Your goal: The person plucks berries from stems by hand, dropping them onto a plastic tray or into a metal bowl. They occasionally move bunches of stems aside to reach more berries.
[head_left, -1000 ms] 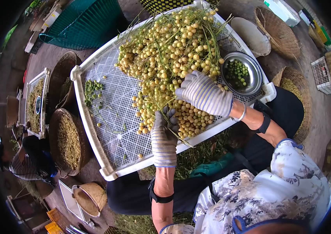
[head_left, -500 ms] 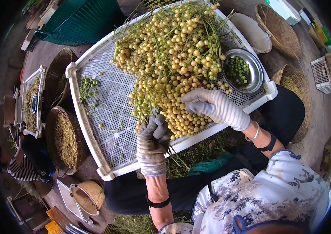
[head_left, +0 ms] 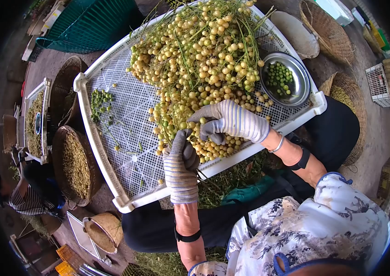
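Both my hands wear striped knit gloves with grey fingers. My left hand (head_left: 181, 156) is closed around thin stems of a fruit sprig at the near edge of a white perforated tray (head_left: 94, 142). Just to its right, my right hand (head_left: 231, 123) curls its fingers on small yellow fruit beside the left fingertips; its grip is partly hidden. Beyond them, a large heap of yellow-green fruit on stems (head_left: 204, 50) covers the tray's middle and far side. On the tray's right, a metal bowl (head_left: 301, 85) contains small green fruit (head_left: 279, 78). A green sprig (head_left: 102, 103) lies at left.
A wicker basket of yellow fruit (head_left: 76, 168) stands left of the tray, another basket (head_left: 352, 133) at right. A teal basket (head_left: 89, 27) is at the far left. A person in a striped top (head_left: 29, 198) sits at left by another tray (head_left: 45, 115). Cut stems lie below.
My right hand has moved left and closed its fingers on the fruit by my left hand. My left hand stays nearly in place.
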Tool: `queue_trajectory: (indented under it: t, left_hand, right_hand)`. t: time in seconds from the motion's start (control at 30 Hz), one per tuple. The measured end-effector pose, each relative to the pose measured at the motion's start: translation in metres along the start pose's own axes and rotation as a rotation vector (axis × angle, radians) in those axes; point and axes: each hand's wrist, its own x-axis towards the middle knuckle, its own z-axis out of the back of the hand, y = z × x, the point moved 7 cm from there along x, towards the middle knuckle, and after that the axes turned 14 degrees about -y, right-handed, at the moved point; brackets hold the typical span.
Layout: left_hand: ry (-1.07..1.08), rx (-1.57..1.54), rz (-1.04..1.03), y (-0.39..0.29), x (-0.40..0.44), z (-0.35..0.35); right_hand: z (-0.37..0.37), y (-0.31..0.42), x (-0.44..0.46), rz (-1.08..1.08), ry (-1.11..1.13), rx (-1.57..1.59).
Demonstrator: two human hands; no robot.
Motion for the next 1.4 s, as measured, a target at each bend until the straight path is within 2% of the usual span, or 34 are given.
queue_trajectory:
  t: [0.07, 0.13, 0.2, 0.3, 0.37, 0.47, 0.6, 0.63, 0.73, 0.77, 0.87, 1.0, 1.03, 1.07, 1.13, 1.3, 1.33, 1.4]
  left_hand:
    - [-0.007, -0.041, 0.029, 0.001, 0.003, 0.002]
    - [-0.032, -0.037, 0.03, -0.002, 0.001, 0.005]
    - [-0.008, 0.002, 0.022, -0.006, -0.006, 0.004]
    - [0.042, -0.006, 0.089, 0.003, -0.004, 0.001]
    - [0.064, -0.029, 0.118, 0.005, -0.009, -0.007]
    - [0.094, 0.061, 0.056, 0.002, -0.01, -0.008]
    - [-0.102, 0.394, -0.275, -0.009, -0.011, -0.008]
    - [-0.11, 0.391, -0.344, -0.01, -0.011, -0.009]
    - [0.109, 0.167, -0.046, -0.005, -0.011, -0.009]
    - [0.163, 0.148, -0.01, -0.005, -0.013, -0.012]
    - [0.151, -0.08, 0.186, 0.003, -0.009, -0.015]
    - [0.155, -0.267, 0.284, 0.006, -0.004, -0.012]
    - [0.15, -0.271, 0.289, 0.008, -0.002, -0.013]
    - [0.156, -0.27, 0.282, 0.009, -0.002, -0.014]
    - [0.168, -0.27, 0.266, 0.008, -0.004, -0.019]
    - [0.065, 0.144, -0.156, -0.011, -0.014, -0.017]
    - [0.046, 0.197, -0.154, -0.01, -0.013, -0.016]
    - [0.007, 0.303, -0.146, -0.009, -0.012, -0.011]
  right_hand:
    - [0.003, 0.005, -0.007, -0.042, 0.103, 0.248]
    - [0.016, 0.009, -0.008, -0.007, 0.12, 0.308]
    - [0.033, -0.006, -0.002, -0.011, -0.025, 0.117]
    - [0.018, -0.011, 0.003, -0.007, 0.012, 0.08]
    - [0.01, -0.011, 0.005, 0.004, 0.042, -0.049]
    - [0.002, -0.015, 0.018, 0.116, 0.024, -0.157]
    - [-0.001, -0.002, 0.02, 0.263, -0.056, -0.495]
    - [-0.001, 0.001, 0.018, 0.251, -0.067, -0.512]
    - [-0.003, -0.015, 0.016, 0.11, 0.008, -0.046]
    - [-0.003, -0.019, 0.019, 0.084, 0.006, -0.041]
    - [0.001, -0.029, 0.004, -0.171, -0.021, 0.298]
    - [-0.001, -0.03, -0.007, -0.091, 0.02, 0.511]
    - [-0.004, -0.025, -0.011, 0.006, -0.004, 0.396]
    - [-0.009, -0.024, -0.009, -0.004, 0.048, 0.302]
    - [-0.011, -0.019, -0.012, -0.004, -0.044, 0.116]
    - [-0.001, -0.022, -0.011, -0.196, -0.09, 0.32]
    - [0.004, -0.022, -0.011, -0.22, -0.082, 0.411]
    - [0.007, -0.015, -0.017, -0.308, 0.01, 0.341]
